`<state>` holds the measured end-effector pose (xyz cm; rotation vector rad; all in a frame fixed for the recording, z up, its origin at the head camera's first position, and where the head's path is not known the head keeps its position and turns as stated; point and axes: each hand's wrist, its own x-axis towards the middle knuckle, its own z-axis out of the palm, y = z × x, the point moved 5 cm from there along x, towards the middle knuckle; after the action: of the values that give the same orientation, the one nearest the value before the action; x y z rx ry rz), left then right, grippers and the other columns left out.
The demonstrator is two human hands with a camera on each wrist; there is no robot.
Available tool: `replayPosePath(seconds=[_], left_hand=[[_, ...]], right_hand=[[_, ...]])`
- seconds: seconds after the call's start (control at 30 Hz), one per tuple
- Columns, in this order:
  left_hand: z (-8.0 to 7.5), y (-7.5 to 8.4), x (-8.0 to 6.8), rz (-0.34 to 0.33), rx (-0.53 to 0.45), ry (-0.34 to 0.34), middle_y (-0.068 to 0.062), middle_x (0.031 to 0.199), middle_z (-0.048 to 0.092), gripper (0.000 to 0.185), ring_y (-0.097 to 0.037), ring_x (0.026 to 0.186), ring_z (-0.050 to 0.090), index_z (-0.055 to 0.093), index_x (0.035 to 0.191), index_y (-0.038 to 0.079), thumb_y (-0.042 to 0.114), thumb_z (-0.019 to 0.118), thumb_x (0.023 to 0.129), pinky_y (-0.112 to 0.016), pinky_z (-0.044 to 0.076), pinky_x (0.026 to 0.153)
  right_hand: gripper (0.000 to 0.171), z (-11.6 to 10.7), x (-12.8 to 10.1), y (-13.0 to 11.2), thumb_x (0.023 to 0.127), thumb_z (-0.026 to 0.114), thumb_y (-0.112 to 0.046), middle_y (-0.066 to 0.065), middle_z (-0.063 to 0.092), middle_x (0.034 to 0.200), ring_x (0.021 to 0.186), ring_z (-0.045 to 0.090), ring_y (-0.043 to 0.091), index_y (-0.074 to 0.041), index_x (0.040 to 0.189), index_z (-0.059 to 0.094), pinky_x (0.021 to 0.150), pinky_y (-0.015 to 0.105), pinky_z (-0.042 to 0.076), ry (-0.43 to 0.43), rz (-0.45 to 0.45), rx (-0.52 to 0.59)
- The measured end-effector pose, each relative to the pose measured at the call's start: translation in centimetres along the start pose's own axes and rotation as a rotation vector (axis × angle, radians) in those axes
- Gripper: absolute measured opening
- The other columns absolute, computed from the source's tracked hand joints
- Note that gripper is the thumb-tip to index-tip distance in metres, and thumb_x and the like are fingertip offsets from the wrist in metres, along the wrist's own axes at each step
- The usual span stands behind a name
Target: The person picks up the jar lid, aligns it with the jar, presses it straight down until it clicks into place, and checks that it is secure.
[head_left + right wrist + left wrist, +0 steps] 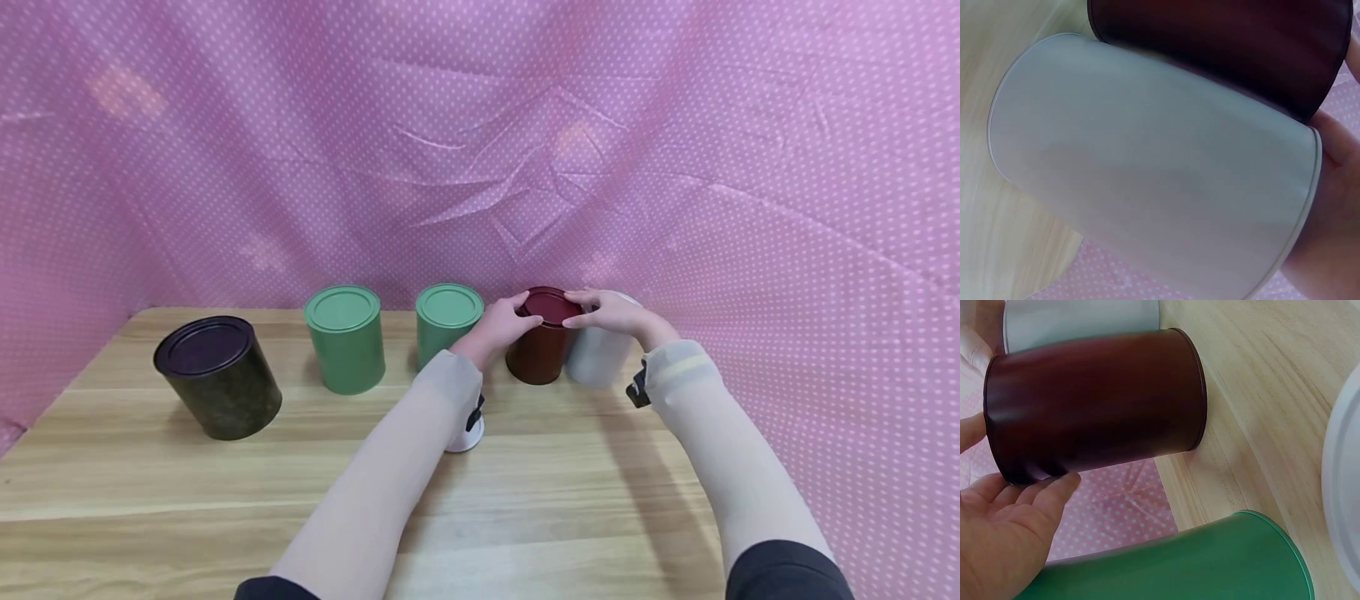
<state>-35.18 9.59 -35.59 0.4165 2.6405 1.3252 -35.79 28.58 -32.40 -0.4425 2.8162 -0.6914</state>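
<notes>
A dark red can [536,354] with a flat lid stands upright near the pink cloth. My left hand [498,327] holds its top edge from the left, thumb in front and fingers behind. From the other side, my right hand [617,315] grips the same rim. In the left wrist view the left hand [1013,528] spreads round the upper end of the dark red can [1097,406]. A white can [1154,169] stands close against the red one, beneath the right hand [1329,212], and partly hides it in the right wrist view.
One green can [431,337] stands left of the left hand, another green can [348,358] further left. A dark blackish can [225,387] is at the far left. Under the left forearm, a white round object [468,437] is mostly hidden. Pink dotted cloth [480,150] hangs behind the wooden table [187,517].
</notes>
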Motion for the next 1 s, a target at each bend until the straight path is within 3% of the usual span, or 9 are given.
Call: replayPosePath(seconds=[0.27,0.67,1.0], left_hand=[[-0.50,-0.08,0.03,-0.020,-0.038,0.042,-0.013,0.148,0.046,0.064,-0.025,0.137,0.043,0.039,0.149,0.014,0.032,0.063,0.092,-0.038,0.037,0.113],[-0.05,0.37,-0.28,-0.051,-0.083,0.056,-0.013,0.146,0.048,0.063,-0.025,0.136,0.045,0.042,0.147,0.015,0.030,0.065,0.090,-0.038,0.039,0.111],[-0.05,0.29,-0.27,-0.098,-0.128,0.059,-0.010,0.150,0.044,0.063,-0.024,0.138,0.041,0.042,0.147,0.016,0.029,0.064,0.089,-0.039,0.036,0.113]], right_hand=[[0.072,0.01,0.47,-0.19,0.085,0.069,-0.044,0.019,0.025,0.158,0.146,0.023,0.039,-0.018,0.147,0.043,0.118,0.056,0.018,-0.009,0.037,0.018],[0.070,0.03,-0.03,-0.44,0.088,0.069,-0.030,0.019,0.031,0.155,0.145,0.024,0.039,-0.007,0.147,0.040,0.118,0.055,0.017,-0.054,0.054,0.101],[0.072,-0.11,0.07,-0.71,0.087,0.070,-0.036,0.018,0.030,0.155,0.145,0.021,0.040,-0.009,0.147,0.041,0.118,0.057,0.016,-0.073,0.046,0.080]])
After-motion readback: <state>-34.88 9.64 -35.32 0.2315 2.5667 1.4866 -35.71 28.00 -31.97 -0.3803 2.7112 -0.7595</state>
